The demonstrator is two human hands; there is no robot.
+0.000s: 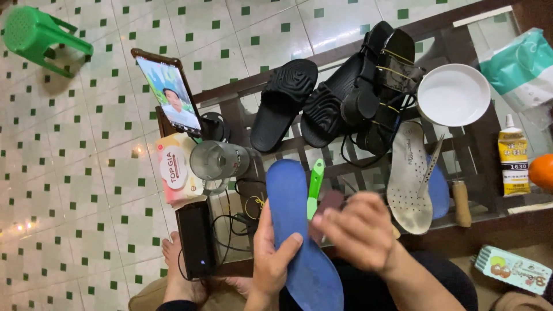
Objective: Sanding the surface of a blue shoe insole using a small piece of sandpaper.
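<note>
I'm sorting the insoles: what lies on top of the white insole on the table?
A file-like metal tool lies slantwise across the white insole. A blue insole shows from beneath its right edge; the rest of it is covered.

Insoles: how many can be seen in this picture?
3. A blue insole is in the left hand; a white insole lies on the table, over another blue one. Others may be hidden.

Lots of stuff on the glass table (489, 144): two black slides (282, 103), strappy sandals (383, 80), a white bowl (453, 95), a white insole (409, 178), a glue tube (513, 155), a file (431, 167). A phone (171, 92) stands propped beside a glass jar (216, 161) and a tissue pack (175, 170). A green stool (37, 34) sits on the tiled floor (86, 173).
</note>
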